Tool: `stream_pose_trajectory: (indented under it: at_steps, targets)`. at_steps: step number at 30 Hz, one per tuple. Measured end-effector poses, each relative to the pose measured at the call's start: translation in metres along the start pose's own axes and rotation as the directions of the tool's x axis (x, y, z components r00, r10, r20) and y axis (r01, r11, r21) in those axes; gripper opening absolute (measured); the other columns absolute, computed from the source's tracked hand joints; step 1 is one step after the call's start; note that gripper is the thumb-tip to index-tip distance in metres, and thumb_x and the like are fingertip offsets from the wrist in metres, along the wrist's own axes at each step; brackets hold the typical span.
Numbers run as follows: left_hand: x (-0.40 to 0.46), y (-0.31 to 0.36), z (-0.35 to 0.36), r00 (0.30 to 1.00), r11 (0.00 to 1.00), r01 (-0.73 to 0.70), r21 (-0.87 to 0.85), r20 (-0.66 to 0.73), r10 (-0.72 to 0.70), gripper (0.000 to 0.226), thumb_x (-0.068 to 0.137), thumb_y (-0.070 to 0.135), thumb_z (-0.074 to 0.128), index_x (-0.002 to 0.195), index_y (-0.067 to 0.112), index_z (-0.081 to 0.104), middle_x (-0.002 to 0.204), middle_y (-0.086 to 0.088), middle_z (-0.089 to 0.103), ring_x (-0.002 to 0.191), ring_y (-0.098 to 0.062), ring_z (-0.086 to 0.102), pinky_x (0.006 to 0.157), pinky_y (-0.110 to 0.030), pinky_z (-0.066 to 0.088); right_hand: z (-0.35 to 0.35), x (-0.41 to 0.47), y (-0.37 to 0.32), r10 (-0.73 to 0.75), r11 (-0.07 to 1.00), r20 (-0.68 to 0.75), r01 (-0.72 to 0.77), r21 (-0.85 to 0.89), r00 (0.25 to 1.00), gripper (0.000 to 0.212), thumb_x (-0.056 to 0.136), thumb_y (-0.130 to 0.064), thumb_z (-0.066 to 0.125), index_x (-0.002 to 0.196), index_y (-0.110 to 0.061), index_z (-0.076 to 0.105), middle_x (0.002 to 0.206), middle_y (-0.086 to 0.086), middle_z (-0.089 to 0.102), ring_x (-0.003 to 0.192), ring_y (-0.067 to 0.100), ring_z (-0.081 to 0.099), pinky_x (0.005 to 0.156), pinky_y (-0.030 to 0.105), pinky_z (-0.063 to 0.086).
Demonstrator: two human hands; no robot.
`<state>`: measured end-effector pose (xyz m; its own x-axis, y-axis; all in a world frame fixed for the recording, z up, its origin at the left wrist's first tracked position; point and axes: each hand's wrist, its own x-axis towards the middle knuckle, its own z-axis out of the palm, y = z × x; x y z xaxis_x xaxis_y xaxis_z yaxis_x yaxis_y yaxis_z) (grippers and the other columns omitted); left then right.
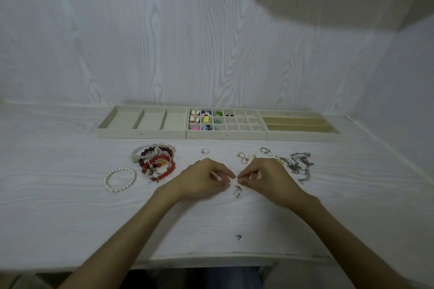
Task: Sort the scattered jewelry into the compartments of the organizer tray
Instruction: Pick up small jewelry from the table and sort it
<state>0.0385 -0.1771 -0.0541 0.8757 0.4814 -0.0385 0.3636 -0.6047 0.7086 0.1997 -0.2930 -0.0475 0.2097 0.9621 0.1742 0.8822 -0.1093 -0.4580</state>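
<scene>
At desk (70, 206) centre, both hands meet fingertip to fingertip just above the surface. Left hand (204, 179) has fingers curled, thumb & index pinched toward the right hand (263, 177), whose fingers are curled the same way. Btwn the two sets of fingertips sits a tiny pale item (236, 178), too small to identify; both hands seem to pinch it.

Just below the fingertips, on the desk, lies a small metal earring (237, 190) w/ a dark oval part, apart from both hands.

Left of the hands: a pearl bracelet (120, 179) lying flat, & next to it a heap of bead bracelets (156, 162), red, dark red & pale, overlapping each other. A silver ring (205, 150) sits alone behind the left hand. Behind the right hand: a few gold-tone rings (243, 157) close together, a silver ring pair (265, 150), & further right a tangle of grey chains (299, 165).

Along the back wall stand 3 beige trays side by side, touching. Left tray (141, 135) has 3 wide compartments. Middle tray (226, 135) is a grid of small cells; its left cells hold colourful small pieces (white-orange, blue, yellow, green, pink), one cell holds a dark pair, the right cells look bare. Right tray (303, 136) has long narrow slots.
</scene>
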Motion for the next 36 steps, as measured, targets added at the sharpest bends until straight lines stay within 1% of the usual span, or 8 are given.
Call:
stream_pose_trajectory:
  at_steps: [6,9,13,16,21,28,31,36]
  targets:
    - [0.01,-0.001,0.0,0.999,0.99,0.036,-0.135,0.01,-0.035,0.028,0.087,0.01,0.063,0.112,0.02,0.068,0.097,0.005,0.072,0.095,-0.009,0.066,0.094,-0.034,0.051,-0.002,0.002,0.0,0.187,0.932,-0.009,-0.174,0.317,0.982,0.018,0.068,-0.012,0.083,0.084,-0.016,0.077,0.076,-0.003,0.073,0.068,0.001,0.067,0.065,0.01,0.05]
    - [0.01,0.007,-0.004,0.999,0.96,-0.01,-0.279,-0.047,-0.004,0.031,0.087,0.008,0.064,0.116,0.018,0.065,0.105,0.002,0.071,0.09,-0.005,0.066,0.078,-0.021,0.054,-0.01,0.004,-0.007,0.328,0.668,0.051,-0.27,0.694,0.943,0.023,0.067,-0.007,0.082,0.088,-0.009,0.073,0.085,0.007,0.075,0.08,0.015,0.071,0.071,0.019,0.055]
    - [0.009,0.021,-0.011,0.973,0.857,-0.099,-0.506,-0.231,-0.024,0.021,0.092,0.014,0.06,0.11,0.022,0.067,0.097,0.009,0.072,0.084,-0.005,0.07,0.061,-0.015,0.051,-0.016,0.014,-0.018,0.368,0.097,0.224,-0.277,0.956,0.903,0.022,0.08,-0.002,0.069,0.101,-0.005,0.062,0.097,0.015,0.072,0.089,0.018,0.071,0.08,0.022,0.056]
    - [0.013,0.027,-0.018,0.947,0.818,-0.142,-0.557,-0.318,-0.052,0.016,0.09,0.02,0.062,0.103,0.023,0.07,0.096,0.006,0.074,0.084,-0.007,0.071,0.061,-0.017,0.053,-0.017,0.026,-0.023,0.388,-0.036,0.281,-0.29,0.956,0.878,0.016,0.084,-0.006,0.067,0.096,-0.012,0.06,0.087,0.004,0.074,0.082,0.01,0.071,0.073,0.018,0.056]
    - [0.023,0.027,-0.03,0.903,0.832,-0.198,-0.518,-0.427,-0.051,0.011,0.082,0.016,0.071,0.092,0.016,0.074,0.086,0.01,0.074,0.072,0.001,0.068,0.054,-0.01,0.046,-0.012,0.044,-0.027,0.374,-0.001,0.264,-0.285,0.959,0.889,0.008,0.088,-0.009,0.062,0.094,-0.014,0.058,0.087,0.0,0.073,0.081,0.007,0.07,0.067,0.016,0.052]
    - [0.054,0.022,-0.063,0.855,0.893,-0.221,-0.391,-0.519,-0.016,0.009,0.076,0.023,0.076,0.085,0.021,0.077,0.081,0.009,0.074,0.077,-0.008,0.068,0.072,-0.018,0.051,-0.023,0.077,-0.015,0.288,0.191,0.185,-0.245,0.95,0.94,0.019,0.094,-0.015,0.053,0.113,-0.011,0.058,0.106,0.004,0.072,0.097,0.016,0.069,0.082,0.025,0.05]
    - [0.079,0.019,-0.094,0.856,0.898,-0.215,-0.385,-0.517,-0.017,0.012,0.078,0.02,0.075,0.089,0.015,0.076,0.084,0.003,0.075,0.076,-0.006,0.069,0.071,-0.016,0.052,-0.041,0.102,0.005,0.326,0.475,0.108,-0.261,0.84,0.939,0.013,0.091,-0.012,0.058,0.103,-0.016,0.061,0.105,0.005,0.071,0.093,0.017,0.068,0.078,0.025,0.051]
    - [0.145,0.004,-0.117,0.945,0.999,-0.012,0.03,-0.326,0.021,0.007,0.08,0.03,0.073,0.078,0.036,0.072,0.081,0.015,0.07,0.08,-0.006,0.065,0.078,-0.031,0.055,-0.05,0.148,0.066,0.116,0.973,-0.073,-0.099,0.211,0.991,0.022,0.09,-0.006,0.053,0.093,-0.022,0.068,0.098,-0.002,0.069,0.094,0.015,0.063,0.077,0.022,0.047]
